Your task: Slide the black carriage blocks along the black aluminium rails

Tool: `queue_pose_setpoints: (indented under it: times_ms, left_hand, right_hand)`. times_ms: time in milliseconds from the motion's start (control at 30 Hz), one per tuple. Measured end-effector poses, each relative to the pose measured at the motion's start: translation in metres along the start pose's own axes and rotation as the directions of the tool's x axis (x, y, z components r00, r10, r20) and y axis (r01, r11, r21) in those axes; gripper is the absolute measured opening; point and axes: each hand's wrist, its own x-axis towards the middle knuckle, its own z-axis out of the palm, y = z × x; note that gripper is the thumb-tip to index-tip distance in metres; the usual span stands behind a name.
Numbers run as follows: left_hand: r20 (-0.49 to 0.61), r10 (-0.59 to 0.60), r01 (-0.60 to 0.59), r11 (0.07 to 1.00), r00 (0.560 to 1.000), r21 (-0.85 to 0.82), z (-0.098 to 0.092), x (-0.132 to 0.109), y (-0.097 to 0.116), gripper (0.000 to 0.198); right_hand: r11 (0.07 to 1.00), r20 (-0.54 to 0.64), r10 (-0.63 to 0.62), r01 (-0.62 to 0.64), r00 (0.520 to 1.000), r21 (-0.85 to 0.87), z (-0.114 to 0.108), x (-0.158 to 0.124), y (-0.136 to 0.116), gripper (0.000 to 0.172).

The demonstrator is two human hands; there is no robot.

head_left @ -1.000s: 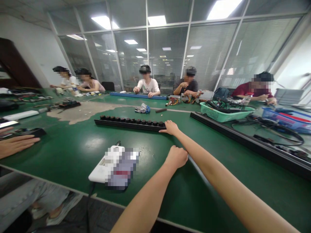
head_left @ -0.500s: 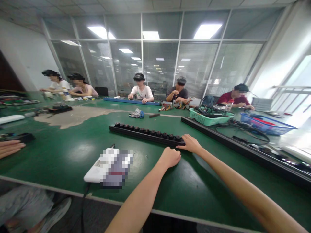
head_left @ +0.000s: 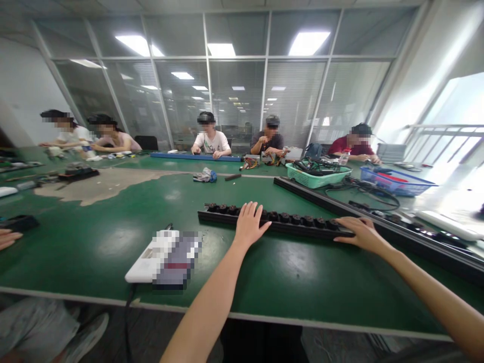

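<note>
Black knobbed bar [head_left: 295, 221] lies lengthwise on the green counter [head_left: 287, 272], under both hands. Fingers of the left hand [head_left: 248, 225] spread open across its near edge; the right hand [head_left: 363, 234] rests open on its right end, unclenched, near a long black rail [head_left: 313, 200].

Glossy green tabletop [head_left: 287, 272], matt black plastic bar [head_left: 295, 227].
</note>
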Motion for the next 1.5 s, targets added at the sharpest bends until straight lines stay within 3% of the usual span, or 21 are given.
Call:
queue_pose_setpoints:
  times_ms: [100,167,267,467,733,867,933,1033,1133,1267,1400,1500]
  left_hand:
    - [0.045,-0.03,0.029,1.0,0.999,0.011,0.006,-0.002,-0.011,0.069]
    - [0.049,-0.073,0.072,0.997,0.996,0.02,0.008,-0.001,-0.016,0.068]
    - [0.038,-0.09,0.088,0.995,0.995,0.034,0.01,0.0,-0.021,0.067]
    - [-0.014,-0.183,0.184,0.978,0.983,0.099,0.01,0.0,-0.028,0.053]
    - [-0.156,-0.413,0.437,0.88,0.897,0.184,0.014,-0.004,-0.038,0.045]
    - [-0.198,-0.452,0.486,0.855,0.87,0.18,0.012,-0.004,-0.041,0.048]
    - [-0.204,-0.449,0.482,0.86,0.87,0.166,0.01,-0.003,-0.041,0.047]
    - [-0.218,-0.409,0.444,0.884,0.886,0.146,0.006,-0.001,-0.036,0.046]
    - [-0.178,-0.324,0.348,0.929,0.929,0.129,0.007,0.002,-0.029,0.045]
    - [-0.093,-0.22,0.226,0.971,0.971,0.071,0.013,0.003,-0.025,0.044]
    - [0.009,-0.196,0.196,0.98,0.981,0.023,0.012,0.002,-0.026,0.043]
    - [0.05,-0.205,0.204,0.979,0.978,0.015,0.008,0.001,-0.026,0.042]
  right_hand:
    - [0.981,-0.046,0.188,-0.19,0.981,-0.048,0.003,-0.012,0.017,0.097]
    - [0.936,-0.064,0.351,-0.352,0.934,0.004,0.009,-0.018,0.02,0.115]
    - [0.886,0.011,0.455,-0.454,0.89,0.098,0.017,-0.018,0.017,0.121]
    - [0.885,0.084,0.436,-0.444,0.896,0.138,0.015,0.011,-0.002,0.117]
    - [0.909,0.073,0.37,-0.378,0.926,0.178,0.026,0.044,-0.043,0.115]
    - [0.902,0.171,0.372,-0.399,0.912,0.164,0.016,0.059,-0.044,0.106]
    - [0.892,0.191,0.39,-0.421,0.901,0.166,0.009,0.065,-0.045,0.096]
    - [0.909,0.059,0.407,-0.411,0.911,0.076,0.009,0.068,-0.056,0.089]
    - [0.932,-0.035,0.357,-0.354,0.933,0.077,0.02,0.065,-0.074,0.077]
    - [0.965,-0.031,0.261,-0.26,0.965,0.036,0.032,0.06,-0.085,0.07]
    - [0.981,-0.041,0.193,-0.192,0.98,0.019,0.029,0.06,-0.075,0.068]
    - [0.975,-0.035,0.223,-0.223,0.974,0.01,0.024,0.058,-0.072,0.071]
